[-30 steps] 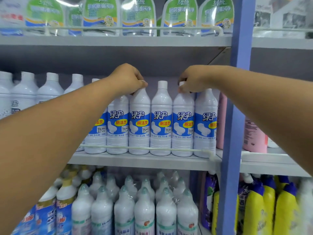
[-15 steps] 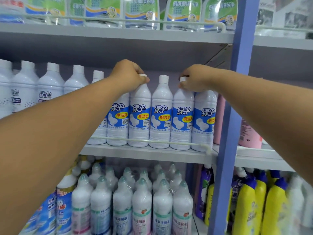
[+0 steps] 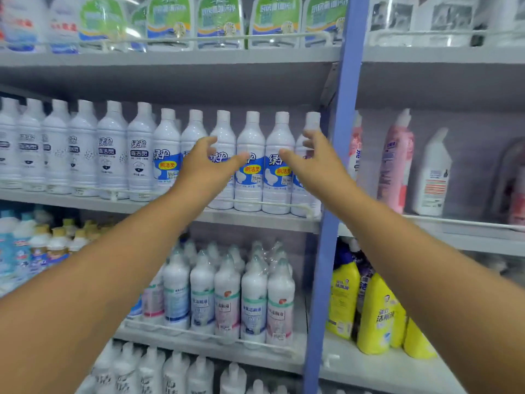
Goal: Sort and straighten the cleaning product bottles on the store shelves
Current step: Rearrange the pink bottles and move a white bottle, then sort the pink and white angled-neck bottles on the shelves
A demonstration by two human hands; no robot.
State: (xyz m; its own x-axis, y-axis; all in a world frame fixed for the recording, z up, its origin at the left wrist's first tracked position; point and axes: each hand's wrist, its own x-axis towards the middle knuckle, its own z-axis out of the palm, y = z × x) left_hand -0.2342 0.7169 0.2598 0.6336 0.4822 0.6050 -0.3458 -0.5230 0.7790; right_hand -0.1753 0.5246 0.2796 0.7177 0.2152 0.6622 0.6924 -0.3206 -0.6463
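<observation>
A row of white bottles with blue labels (image 3: 251, 163) stands upright on the middle shelf (image 3: 255, 220), behind a white wire rail (image 3: 272, 204). My left hand (image 3: 204, 163) hovers in front of these bottles with its fingers spread and holds nothing. My right hand (image 3: 311, 157) is held out beside it, fingers spread, near the two rightmost bottles and holds nothing. Whether either hand touches a bottle I cannot tell. Further left on the same shelf stand white bottles with grey labels (image 3: 110, 149).
A blue upright post (image 3: 338, 166) bounds the shelf bay on the right. Pink and white bottles (image 3: 395, 163) stand beyond it. Green-labelled bottles (image 3: 218, 21) fill the top shelf. White shrink-wrapped bottles (image 3: 227, 297) and yellow bottles (image 3: 375, 317) fill the shelf below.
Both hands have let go of the bottle caps and dropped to label height with fingers spread. The view has pulled back, showing more of the shelves.
</observation>
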